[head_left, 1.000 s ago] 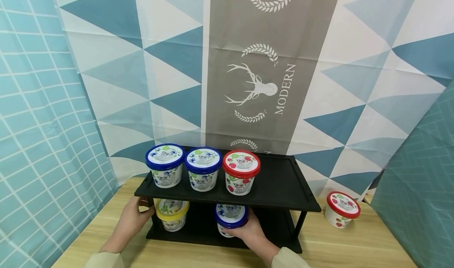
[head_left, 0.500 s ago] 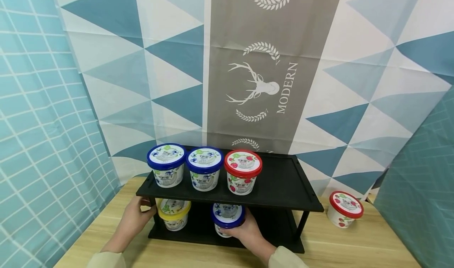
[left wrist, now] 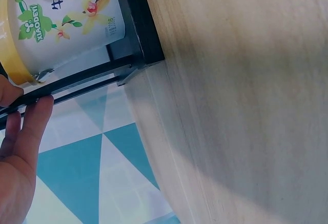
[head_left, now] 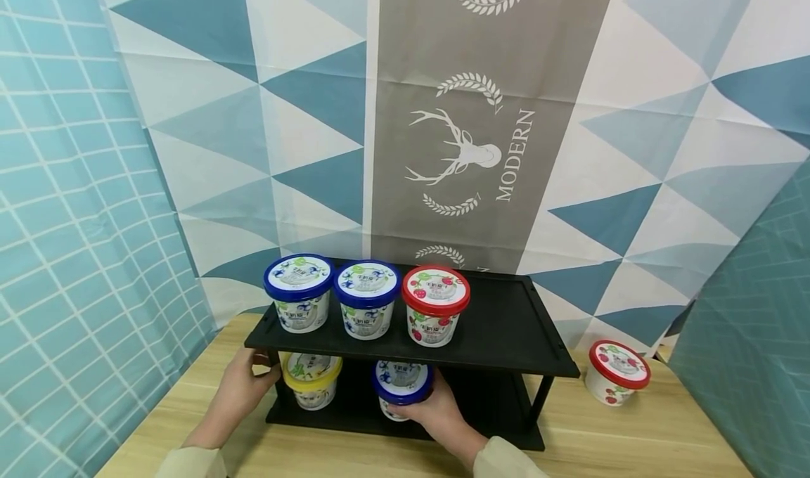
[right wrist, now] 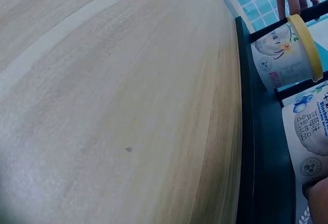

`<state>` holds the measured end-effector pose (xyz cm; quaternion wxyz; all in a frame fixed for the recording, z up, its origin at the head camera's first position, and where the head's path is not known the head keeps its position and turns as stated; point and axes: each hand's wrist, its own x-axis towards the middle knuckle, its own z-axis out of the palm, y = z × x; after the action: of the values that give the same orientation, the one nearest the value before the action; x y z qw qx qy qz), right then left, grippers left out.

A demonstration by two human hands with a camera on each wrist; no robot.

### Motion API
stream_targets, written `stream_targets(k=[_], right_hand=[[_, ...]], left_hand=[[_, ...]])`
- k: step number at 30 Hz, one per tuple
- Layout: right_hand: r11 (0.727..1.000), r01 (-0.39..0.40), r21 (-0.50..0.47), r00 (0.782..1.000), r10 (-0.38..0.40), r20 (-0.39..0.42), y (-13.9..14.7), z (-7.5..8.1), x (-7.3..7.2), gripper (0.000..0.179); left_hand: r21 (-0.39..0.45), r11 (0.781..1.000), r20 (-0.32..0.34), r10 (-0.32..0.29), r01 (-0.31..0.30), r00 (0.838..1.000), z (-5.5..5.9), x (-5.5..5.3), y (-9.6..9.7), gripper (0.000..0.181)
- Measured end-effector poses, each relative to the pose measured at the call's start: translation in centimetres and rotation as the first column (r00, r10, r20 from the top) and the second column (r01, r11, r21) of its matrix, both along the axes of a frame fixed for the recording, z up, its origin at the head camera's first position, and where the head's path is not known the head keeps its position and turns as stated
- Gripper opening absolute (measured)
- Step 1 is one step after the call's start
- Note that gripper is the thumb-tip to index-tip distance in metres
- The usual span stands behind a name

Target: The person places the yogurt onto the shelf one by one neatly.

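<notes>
My right hand (head_left: 436,409) grips a blue-lidded dessert tub (head_left: 403,382) upright on the lower tier of a black two-tier rack (head_left: 506,320). Part of that tub's white side, with blueberries printed on it, shows in the right wrist view, with a bit of the thumb below. To its left, with a gap between them, stands a yellow-lidded tub (head_left: 313,379). My left hand (head_left: 239,385) is at the rack's left end. In the left wrist view its thumb and fingers pinch the rack's thin black post (left wrist: 82,78) beside the yellow-lidded tub.
On the upper tier stand two blue-lidded tubs (head_left: 300,294) (head_left: 367,301) and a red-lidded tub (head_left: 435,306) in a row. Another red-lidded tub (head_left: 616,372) sits on the wooden table (head_left: 588,439), right of the rack. Patterned cloth hangs behind.
My right hand has moved the blue-lidded tub left along the lower tier, closer to the yellow-lidded one. The left hand keeps its place on the post. The head view has shifted slightly.
</notes>
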<state>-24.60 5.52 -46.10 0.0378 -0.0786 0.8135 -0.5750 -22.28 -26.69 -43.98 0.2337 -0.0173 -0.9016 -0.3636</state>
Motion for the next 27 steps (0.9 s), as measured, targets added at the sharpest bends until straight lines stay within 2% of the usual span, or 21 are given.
stream_targets(k=[19,27], right_hand=[[1.000,-0.010,-0.015,1.000,0.009,-0.027,-0.8,-0.4,-0.3,0.102],[1.000,-0.018,-0.018,1.000,0.017,-0.013,-1.3,-0.4,-0.4,0.102]], left_hand=[[0.015,1.000,0.033,-0.003,0.002,0.999,0.1,0.1,-0.1,0.043],[0.004,1.000,-0.012,-0.009,0.009,1.000,-0.1,-0.1,-0.1,0.042]])
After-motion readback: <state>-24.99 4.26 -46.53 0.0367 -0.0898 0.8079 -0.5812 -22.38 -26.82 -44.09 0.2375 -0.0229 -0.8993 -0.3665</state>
